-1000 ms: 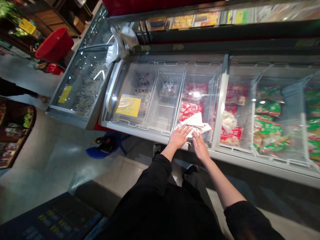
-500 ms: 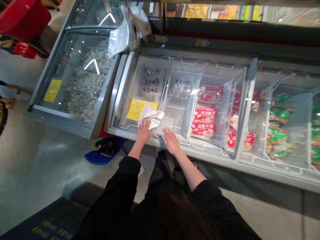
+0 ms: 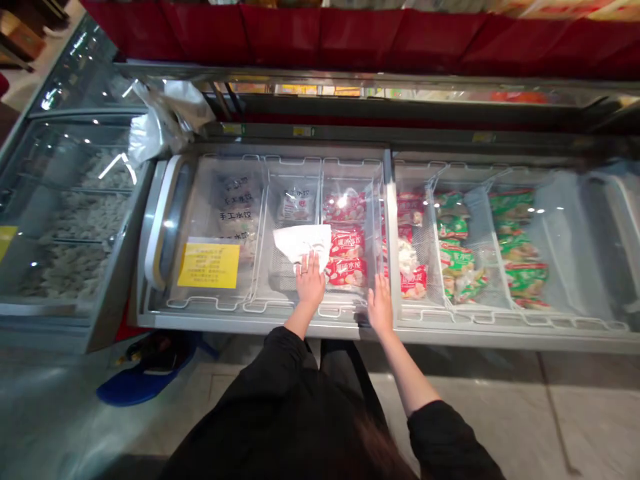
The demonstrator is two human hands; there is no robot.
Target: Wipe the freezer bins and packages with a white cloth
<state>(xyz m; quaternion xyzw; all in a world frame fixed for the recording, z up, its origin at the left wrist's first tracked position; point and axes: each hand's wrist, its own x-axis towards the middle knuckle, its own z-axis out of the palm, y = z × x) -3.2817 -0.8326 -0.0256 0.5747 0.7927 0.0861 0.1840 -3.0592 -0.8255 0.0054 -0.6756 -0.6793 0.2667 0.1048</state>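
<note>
I stand at a chest freezer with a sliding glass lid. My left hand lies flat on a white cloth, pressing it against the glass over the middle baskets. My right hand rests open and flat on the glass near the front edge, beside the grey lid frame. Under the glass lie red frozen-food packs, and a yellow label is stuck to the lid at the left.
Green and red packs fill the baskets on the right. A second freezer with pale loose pieces stands at the left, with a plastic bag bunched on its corner. A blue object lies on the floor below.
The cloth under my left hand went from the right basket to the yellow label at the left, then back to the middle. My right hand followed along the front edge.
</note>
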